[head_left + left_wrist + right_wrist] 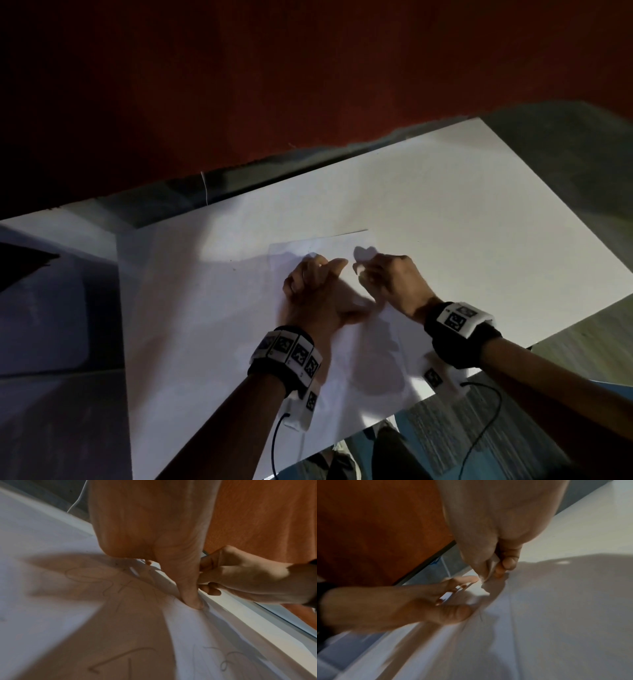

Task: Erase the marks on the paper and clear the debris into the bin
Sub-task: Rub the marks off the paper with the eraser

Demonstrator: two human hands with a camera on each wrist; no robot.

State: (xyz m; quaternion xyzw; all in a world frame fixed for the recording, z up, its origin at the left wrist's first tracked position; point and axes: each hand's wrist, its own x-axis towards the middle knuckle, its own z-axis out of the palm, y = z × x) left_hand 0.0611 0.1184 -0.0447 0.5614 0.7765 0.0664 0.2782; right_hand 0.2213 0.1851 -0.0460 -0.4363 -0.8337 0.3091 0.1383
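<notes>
Left hand [315, 291] flat on paper [363, 377], frame centre; right hand [390, 277] pinches something white, I can't identify it.

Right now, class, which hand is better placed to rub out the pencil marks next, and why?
The right hand: it pinches a small white eraser just above the paper. The left hand presses the sheet flat beside it, steadying it near the remaining marks.

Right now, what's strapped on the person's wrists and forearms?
Both forearms are bare, with no sleeves. The left wrist band and right wrist band are black, each carrying white blocks printed with black square markers. A thin black cable trails from the left unit, and another black cable from the right.
</notes>
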